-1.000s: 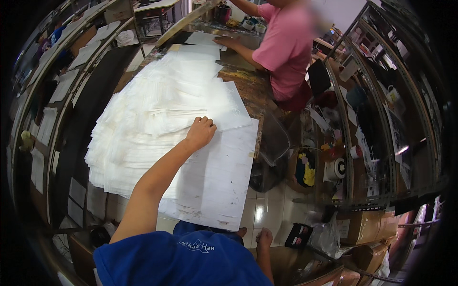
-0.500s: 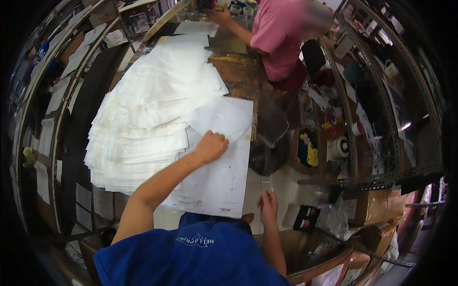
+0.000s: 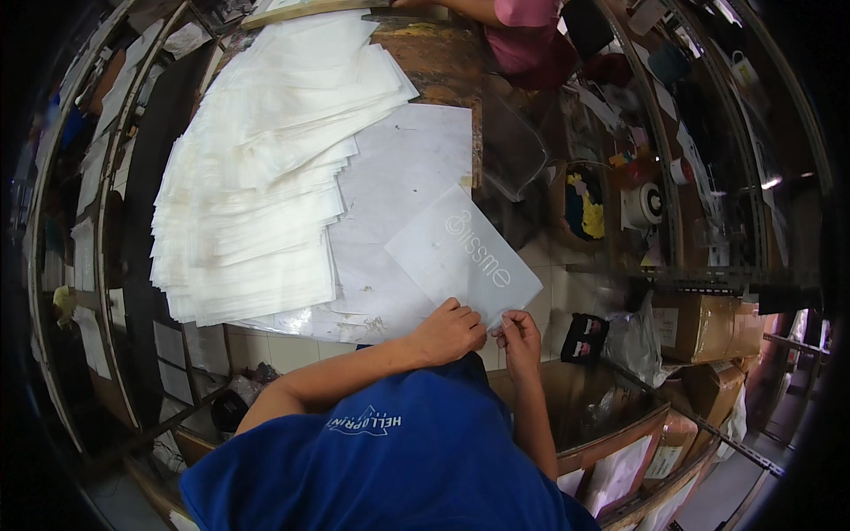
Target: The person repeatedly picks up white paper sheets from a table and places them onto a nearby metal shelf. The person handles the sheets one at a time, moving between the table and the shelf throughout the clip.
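A single translucent frosted plastic bag point(image 3: 447, 252) with pale lettering hangs slantwise over the right front edge of the table. My left hand point(image 3: 453, 332) is closed on the bag's near edge. Beside it, my right hand point(image 3: 520, 336) pinches the near corner between thumb and fingers. Left of the bag, a broad fanned-out stack of similar whitish bags point(image 3: 257, 177) covers much of the table. Between stack and held bag lies a smudged white sheet point(image 3: 376, 177), partly under both.
At the far end a co-worker in pink point(image 3: 531, 44) stands by the stained wooden tabletop point(image 3: 434, 62). Metal shelving point(image 3: 753, 159) runs along the right, with more shelves on the left. Cardboard boxes point(image 3: 708, 327) and a clear plastic bag point(image 3: 630, 341) sit at the right.
My left hand has drawn the bag off the white sheet toward me and to the right. My right hand has come up and taken its corner. The head view has shifted.
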{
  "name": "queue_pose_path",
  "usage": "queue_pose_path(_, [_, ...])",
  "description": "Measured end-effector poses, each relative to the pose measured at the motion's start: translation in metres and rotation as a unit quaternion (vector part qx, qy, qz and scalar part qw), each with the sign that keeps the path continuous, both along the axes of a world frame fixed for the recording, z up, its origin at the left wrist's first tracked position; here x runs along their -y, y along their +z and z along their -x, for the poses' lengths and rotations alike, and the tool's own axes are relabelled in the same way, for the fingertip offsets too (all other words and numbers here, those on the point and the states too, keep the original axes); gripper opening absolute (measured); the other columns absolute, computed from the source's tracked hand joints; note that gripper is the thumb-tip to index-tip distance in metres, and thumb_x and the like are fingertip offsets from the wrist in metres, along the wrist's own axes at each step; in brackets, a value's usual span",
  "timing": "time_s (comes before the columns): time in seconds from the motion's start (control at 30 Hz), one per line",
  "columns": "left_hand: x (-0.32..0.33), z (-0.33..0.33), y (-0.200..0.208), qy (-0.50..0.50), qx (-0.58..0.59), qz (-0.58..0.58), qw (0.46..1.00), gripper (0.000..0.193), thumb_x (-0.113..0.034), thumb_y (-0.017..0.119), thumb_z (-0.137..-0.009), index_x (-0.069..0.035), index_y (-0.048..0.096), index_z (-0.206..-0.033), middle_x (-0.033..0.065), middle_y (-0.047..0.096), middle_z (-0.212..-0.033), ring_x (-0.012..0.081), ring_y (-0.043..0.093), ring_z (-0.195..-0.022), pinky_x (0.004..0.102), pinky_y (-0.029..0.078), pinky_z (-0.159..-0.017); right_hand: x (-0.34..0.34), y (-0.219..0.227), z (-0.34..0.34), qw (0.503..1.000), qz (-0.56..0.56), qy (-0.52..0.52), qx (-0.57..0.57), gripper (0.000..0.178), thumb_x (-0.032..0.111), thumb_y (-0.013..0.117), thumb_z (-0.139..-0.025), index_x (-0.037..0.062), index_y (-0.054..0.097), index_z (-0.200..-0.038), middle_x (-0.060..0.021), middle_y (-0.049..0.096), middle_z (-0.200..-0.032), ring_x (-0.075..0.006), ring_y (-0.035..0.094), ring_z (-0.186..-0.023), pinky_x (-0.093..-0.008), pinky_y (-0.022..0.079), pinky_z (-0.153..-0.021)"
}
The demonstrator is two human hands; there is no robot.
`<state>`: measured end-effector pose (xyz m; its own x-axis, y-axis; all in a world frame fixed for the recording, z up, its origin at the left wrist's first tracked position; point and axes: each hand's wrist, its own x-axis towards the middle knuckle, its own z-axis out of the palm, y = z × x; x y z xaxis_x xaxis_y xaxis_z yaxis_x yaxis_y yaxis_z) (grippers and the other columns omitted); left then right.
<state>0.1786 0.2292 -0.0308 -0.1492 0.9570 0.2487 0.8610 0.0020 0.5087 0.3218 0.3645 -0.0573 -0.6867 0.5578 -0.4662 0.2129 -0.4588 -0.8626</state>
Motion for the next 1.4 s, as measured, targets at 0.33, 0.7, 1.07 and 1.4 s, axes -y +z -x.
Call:
queue_pose_path(0.33, [-0.035, -0.006, 0.008, -0.132, 0.075, 0.025, 0.988, 0.014, -0.020, 0.068, -0.075, -0.007, 0.063, -0.077, 0.0068, 0.056, -0.075, 0.0239, 0.055, -0.076, 0.0373, 0.039, -0.071, -0.013, -0.002, -0.047, 0.987, -0.109, -0.101, 0.062, 0.010, 0.003, 0.054, -0.089, 0.0041, 0.054, -0.099, -0.0004, 0.052, -0.078, -0.0067, 0.047, -0.066, -0.0222, 0.041, -0.057])
queue_pose_path(0.7, [-0.018, 0.059, -0.043, 0.086, 0.021, 0.057, 0.994, 0.016, -0.012, 0.055, -0.090, 0.004, 0.054, -0.085, 0.0171, 0.053, -0.082, 0.0332, 0.050, -0.076, 0.0412, 0.040, -0.070, -0.064, -0.043, -0.357, 0.807, -0.237, -0.455, 0.293, 0.017, 0.014, 0.067, -0.082, 0.0026, 0.060, -0.092, -0.0054, 0.061, -0.083, -0.0145, 0.058, -0.078, -0.0285, 0.048, -0.070])
queue_pose_path(1.07, [-0.014, 0.049, -0.061, 0.160, -0.044, 0.084, 0.982, 0.032, -0.026, 0.051, -0.096, 0.001, 0.044, -0.081, 0.0126, 0.043, -0.076, 0.0239, 0.041, -0.071, 0.0353, 0.038, -0.066, 0.136, -0.075, -0.618, 0.327, -0.101, -0.856, 0.387, 0.016, 0.021, 0.065, -0.083, 0.0055, 0.064, -0.088, -0.0034, 0.057, -0.074, -0.0152, 0.050, -0.061, -0.0290, 0.039, -0.052])
queue_pose_path(1.4, [-0.020, 0.047, -0.053, 0.159, -0.062, 0.139, 0.975, 0.037, -0.031, 0.051, -0.096, 0.004, 0.046, -0.088, 0.0168, 0.048, -0.081, 0.0271, 0.045, -0.076, 0.0377, 0.041, -0.070, 0.233, -0.085, -0.660, 0.133, 0.096, -0.741, 0.652, 0.030, 0.019, 0.055, -0.081, -0.0086, 0.066, -0.086, -0.0217, 0.068, -0.094, -0.0368, 0.065, -0.087, -0.0422, 0.050, -0.080])
